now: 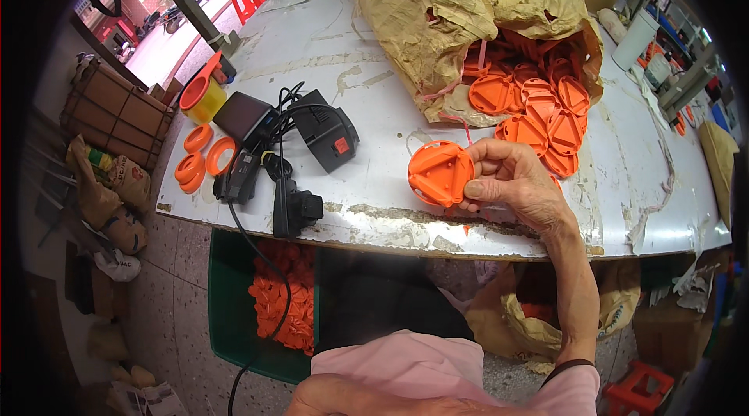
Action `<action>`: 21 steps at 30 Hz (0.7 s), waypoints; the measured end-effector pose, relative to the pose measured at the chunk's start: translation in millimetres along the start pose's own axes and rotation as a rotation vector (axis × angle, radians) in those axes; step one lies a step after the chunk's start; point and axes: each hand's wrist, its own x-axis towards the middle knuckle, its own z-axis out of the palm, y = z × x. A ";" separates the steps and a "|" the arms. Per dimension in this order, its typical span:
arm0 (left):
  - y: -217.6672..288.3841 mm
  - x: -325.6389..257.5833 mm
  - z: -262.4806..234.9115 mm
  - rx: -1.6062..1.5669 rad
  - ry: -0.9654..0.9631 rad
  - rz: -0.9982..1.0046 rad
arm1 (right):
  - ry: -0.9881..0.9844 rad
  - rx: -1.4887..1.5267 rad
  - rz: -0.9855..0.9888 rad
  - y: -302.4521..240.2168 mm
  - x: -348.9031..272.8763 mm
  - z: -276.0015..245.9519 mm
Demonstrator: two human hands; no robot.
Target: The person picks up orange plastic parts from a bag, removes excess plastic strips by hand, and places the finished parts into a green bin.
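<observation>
My right hand (511,182) pinches a round orange plastic disc (440,174) at its right edge, between thumb and fingers. The disc has raised triangular ribs and is held up near the table's front edge. Just behind my hand, several similar orange discs (538,108) spill from the mouth of a big yellow woven sack (437,18) lying on the table. My left forearm (367,399) crosses the lower edge of the picture; its hand is outside the picture.
On the white worn table (343,190) at left are a black battery charger (324,131) with cables, orange rings (189,170) and a yellow-orange tape roll (203,98). Below stand a green bin (226,314) of orange pieces, another open sack (507,322) and a red stool (638,386).
</observation>
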 end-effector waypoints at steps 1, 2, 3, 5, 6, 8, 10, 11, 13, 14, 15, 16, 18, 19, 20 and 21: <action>6.5 2.1 3.9 0.047 0.060 -0.071 | 0.002 -0.010 0.004 0.0 -0.6 -1.2; 10.8 3.9 5.1 0.093 0.121 -0.142 | 0.005 -0.020 0.008 0.5 -0.8 -2.0; 10.6 5.6 3.7 0.095 0.122 -0.141 | 0.003 -0.020 0.009 0.4 -0.8 -1.2; 7.1 9.4 -1.6 0.144 0.004 -0.104 | -0.013 -0.009 0.002 0.7 -0.5 0.1; 6.9 11.1 -4.6 0.144 0.005 -0.104 | -0.013 -0.009 0.002 1.0 -0.2 0.2; 7.3 12.5 -9.1 0.277 -0.108 0.057 | -0.031 -0.004 0.001 2.0 1.0 0.4; 10.3 6.7 -3.3 0.170 -0.008 -0.045 | -0.023 -0.007 0.010 1.9 0.6 -0.7; 11.5 3.6 -0.6 0.063 0.090 -0.146 | -0.015 -0.012 0.017 2.0 0.8 -1.2; 10.2 -2.4 -1.9 0.146 0.084 -0.106 | -0.027 -0.011 0.013 0.2 0.4 0.0; 9.8 -6.7 -5.1 0.225 0.075 -0.066 | -0.036 -0.010 0.009 -1.3 0.1 0.6; 9.5 -11.8 -8.7 0.301 0.066 -0.026 | -0.033 -0.011 0.007 -1.5 0.0 0.6; 8.7 -15.6 -10.5 0.376 0.054 0.012 | -0.060 -0.009 0.010 -2.0 0.0 0.7; 9.2 -16.8 12.7 0.606 0.634 0.088 | -0.093 -0.028 0.034 -2.9 -3.7 -3.5; 27.3 -28.3 -6.9 1.210 0.649 0.056 | -0.111 -0.048 0.053 -4.9 -5.6 -3.0; 40.8 -40.5 -15.0 1.819 0.718 -0.011 | -0.126 -0.142 0.011 -5.8 -5.6 3.9; 39.4 -50.8 -31.2 1.831 0.987 0.180 | -0.197 -0.216 0.032 -0.9 -3.5 0.7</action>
